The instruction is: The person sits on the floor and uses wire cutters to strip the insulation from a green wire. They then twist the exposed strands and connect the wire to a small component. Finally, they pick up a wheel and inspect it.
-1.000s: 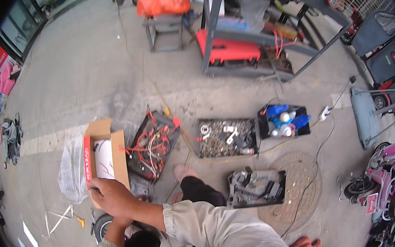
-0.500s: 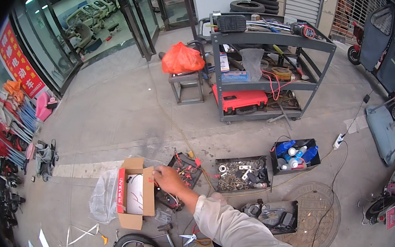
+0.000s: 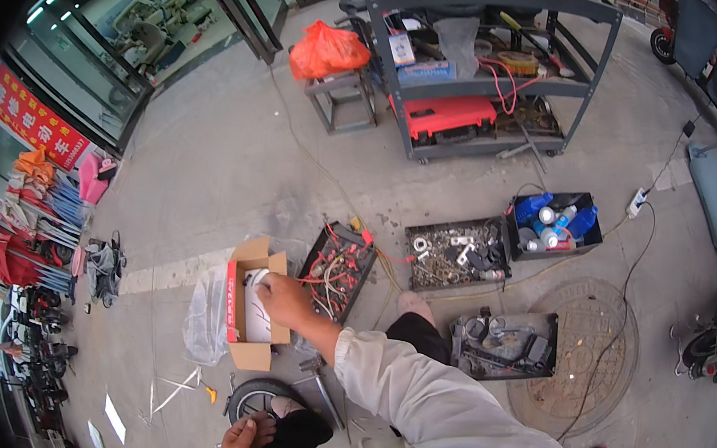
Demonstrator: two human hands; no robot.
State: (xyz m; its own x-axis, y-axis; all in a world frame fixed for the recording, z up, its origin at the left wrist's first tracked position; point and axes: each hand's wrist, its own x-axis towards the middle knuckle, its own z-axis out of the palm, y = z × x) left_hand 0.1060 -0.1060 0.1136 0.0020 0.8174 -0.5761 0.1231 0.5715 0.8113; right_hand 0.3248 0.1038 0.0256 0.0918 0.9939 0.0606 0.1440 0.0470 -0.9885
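Observation:
My right hand [image 3: 284,301] reaches into an open cardboard box [image 3: 251,355] with a red side. Its fingers are closed at a white piece [image 3: 256,279] in the box; what they pinch is partly hidden. Dark thin wires show against the white inside. Low in the view, my left hand [image 3: 242,444] is held beside my knee, fingers curled together; anything in them is hidden. Just beyond it lies a small wheel with a black tyre [image 3: 256,389]. A hammer [image 3: 323,392] rests on the ground to the right of the wheel.
Clear plastic wrap [image 3: 205,322] lies left of the box. Trays of wires [image 3: 337,271], small hardware [image 3: 454,258] and parts [image 3: 500,344] sit to the right, with a bin of bottles [image 3: 555,226]. A tool cart [image 3: 483,87] and stool [image 3: 338,101] stand beyond.
My right hand has moved from the box's right flap into the box. My left hand has come further into view. The whole view has shifted, showing more ground nearby.

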